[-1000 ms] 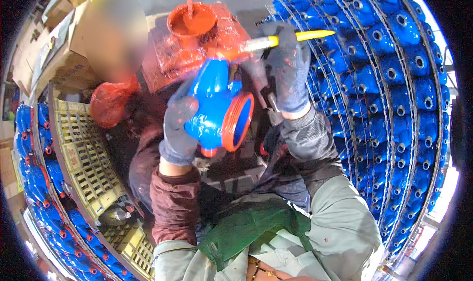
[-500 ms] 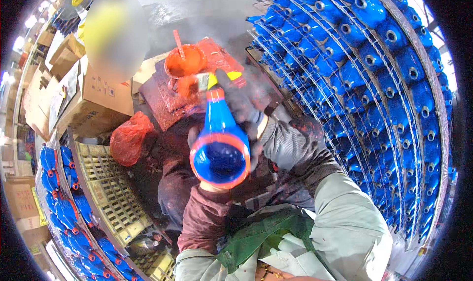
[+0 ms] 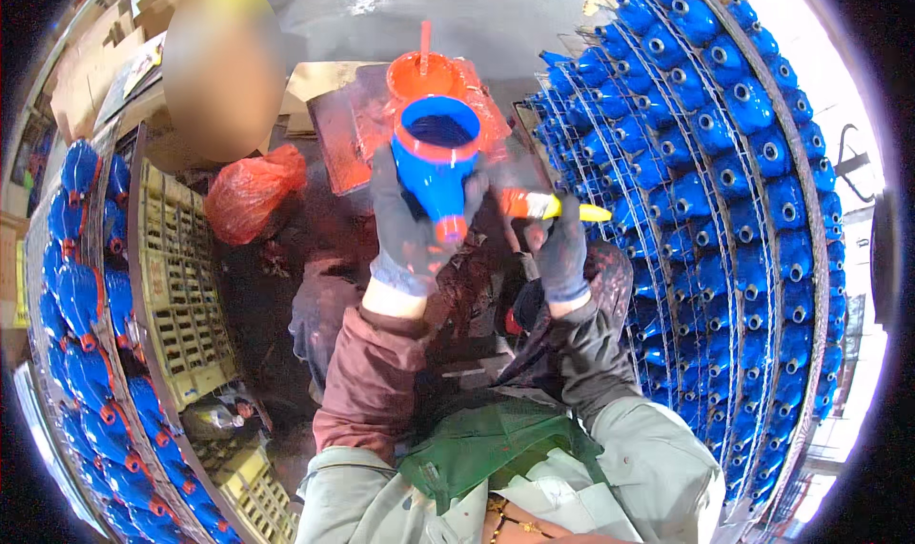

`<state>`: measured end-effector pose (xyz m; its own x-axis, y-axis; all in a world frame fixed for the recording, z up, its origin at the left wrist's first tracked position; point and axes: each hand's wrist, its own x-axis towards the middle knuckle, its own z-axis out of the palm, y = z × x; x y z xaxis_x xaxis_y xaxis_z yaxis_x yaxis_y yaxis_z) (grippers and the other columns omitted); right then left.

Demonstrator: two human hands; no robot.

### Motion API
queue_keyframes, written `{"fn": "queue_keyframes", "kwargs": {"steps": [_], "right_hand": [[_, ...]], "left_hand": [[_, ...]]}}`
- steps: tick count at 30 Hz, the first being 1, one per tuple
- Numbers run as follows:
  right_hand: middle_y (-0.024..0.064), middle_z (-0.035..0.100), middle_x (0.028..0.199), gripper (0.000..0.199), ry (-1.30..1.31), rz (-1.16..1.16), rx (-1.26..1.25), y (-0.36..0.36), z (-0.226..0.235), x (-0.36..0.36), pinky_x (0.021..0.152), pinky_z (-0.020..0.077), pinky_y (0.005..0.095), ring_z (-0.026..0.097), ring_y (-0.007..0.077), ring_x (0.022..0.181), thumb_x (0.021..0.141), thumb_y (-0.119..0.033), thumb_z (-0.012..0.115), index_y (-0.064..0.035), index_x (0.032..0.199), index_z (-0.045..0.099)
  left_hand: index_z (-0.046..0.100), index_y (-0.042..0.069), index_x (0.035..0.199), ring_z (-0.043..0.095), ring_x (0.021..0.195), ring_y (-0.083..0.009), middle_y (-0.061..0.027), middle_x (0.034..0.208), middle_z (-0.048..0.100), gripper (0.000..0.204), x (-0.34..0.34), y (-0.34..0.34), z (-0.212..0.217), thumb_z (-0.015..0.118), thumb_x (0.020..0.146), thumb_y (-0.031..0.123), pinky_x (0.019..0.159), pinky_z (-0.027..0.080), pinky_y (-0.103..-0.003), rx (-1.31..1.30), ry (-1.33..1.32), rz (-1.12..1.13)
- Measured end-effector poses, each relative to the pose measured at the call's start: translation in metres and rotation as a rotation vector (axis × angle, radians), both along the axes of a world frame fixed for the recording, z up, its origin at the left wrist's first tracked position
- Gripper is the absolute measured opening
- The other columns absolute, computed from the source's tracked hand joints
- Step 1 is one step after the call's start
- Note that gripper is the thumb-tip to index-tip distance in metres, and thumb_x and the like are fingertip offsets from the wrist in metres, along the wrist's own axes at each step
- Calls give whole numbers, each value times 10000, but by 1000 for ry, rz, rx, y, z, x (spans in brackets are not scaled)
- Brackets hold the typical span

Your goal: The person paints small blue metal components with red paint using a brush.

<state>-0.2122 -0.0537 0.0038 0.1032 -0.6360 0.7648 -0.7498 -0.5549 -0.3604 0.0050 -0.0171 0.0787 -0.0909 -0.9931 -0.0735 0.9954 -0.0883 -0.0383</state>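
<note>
My left hand (image 3: 405, 229), in a dark glove, is closed around a blue funnel-shaped piece (image 3: 431, 174). Its wide hollow mouth points up and away, with an orange-red band around the rim. The narrow neck end, also orange-red, points down toward me. To the right, my gloved right hand (image 3: 560, 253) grips a paintbrush (image 3: 593, 213) with a yellow handle. The brush lies about level, its orange-coated bristles turned left toward the piece but apart from it. Just beyond the piece stands a bowl (image 3: 398, 79) of orange-red paint with a stick (image 3: 425, 46) in it.
The bowl rests on a paint-smeared board (image 3: 348, 134). At the right, a wire rack (image 3: 658, 258) carries rows of blue pieces. More blue pieces with orange ends (image 3: 81, 301) fill racks at the left, near a yellow crate (image 3: 186, 296) and a red plastic bag (image 3: 253, 196). A person (image 3: 224, 77) is at the far left.
The blue piece has turned over: its wide mouth faced me and now points away, neck toward me. The brush has moved from beside the neck to the right. The view has shifted.
</note>
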Motion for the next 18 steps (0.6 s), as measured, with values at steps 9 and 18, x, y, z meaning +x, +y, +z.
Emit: {"fn": "queue_keyframes", "kwargs": {"steps": [9, 18], "right_hand": [[-14, 517, 619, 257, -446, 169, 774, 110, 7, -13, 473, 377, 229, 485, 85, 514, 1005, -231, 433, -96, 1150, 597], [124, 677, 1026, 270, -1133, 529, 503, 156, 89, -33, 715, 502, 300, 607, 160, 840, 926, -208, 606, -10, 1104, 646]], "left_hand": [[305, 99, 1442, 493, 1222, -335, -121, 1385, 463, 718, 16, 39, -13, 641, 887, 404, 1007, 449, -442, -102, -346, 254], [469, 132, 1204, 497, 1140, -405, -169, 1277, 434, 630, -3, 146, 3, 816, 685, 216, 967, 434, -513, -581, -2089, 1025]]}}
